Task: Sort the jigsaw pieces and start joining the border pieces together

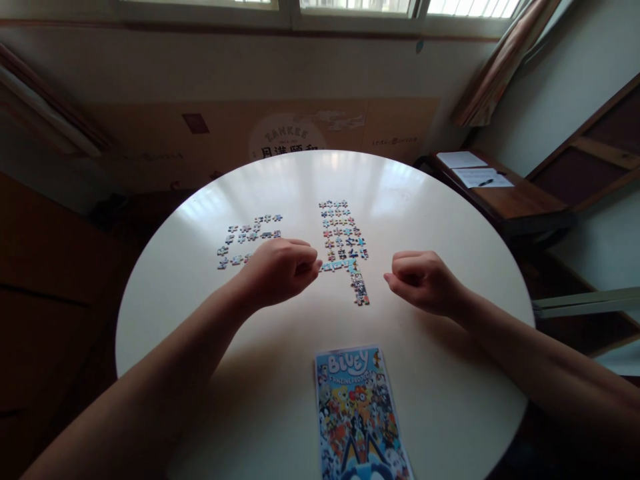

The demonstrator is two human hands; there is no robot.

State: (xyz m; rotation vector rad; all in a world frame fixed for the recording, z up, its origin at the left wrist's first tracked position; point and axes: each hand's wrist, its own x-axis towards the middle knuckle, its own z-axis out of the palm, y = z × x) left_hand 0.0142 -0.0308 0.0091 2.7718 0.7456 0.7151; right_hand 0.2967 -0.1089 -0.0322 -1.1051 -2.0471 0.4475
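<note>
My left hand (285, 270) is closed in a fist above the table, thumb side toward the middle, with nothing showing in it. Its knuckles cover part of a loose group of jigsaw pieces (253, 235) on the left. Just past its thumb runs a joined strip of puzzle (359, 283), which bends down at a corner. My right hand (420, 280) is also a fist, held apart from the pieces on the right, and no object shows in it. Beyond the strip, more loose jigsaw pieces (339, 230) lie in rows.
A Bluey picture sheet (357, 413) lies at the near side of the round white table (450, 400). Papers and a pen (486, 182) rest on a wooden desk (530, 197) at the right. Behind the table stands a printed cardboard panel (400, 123) under the window.
</note>
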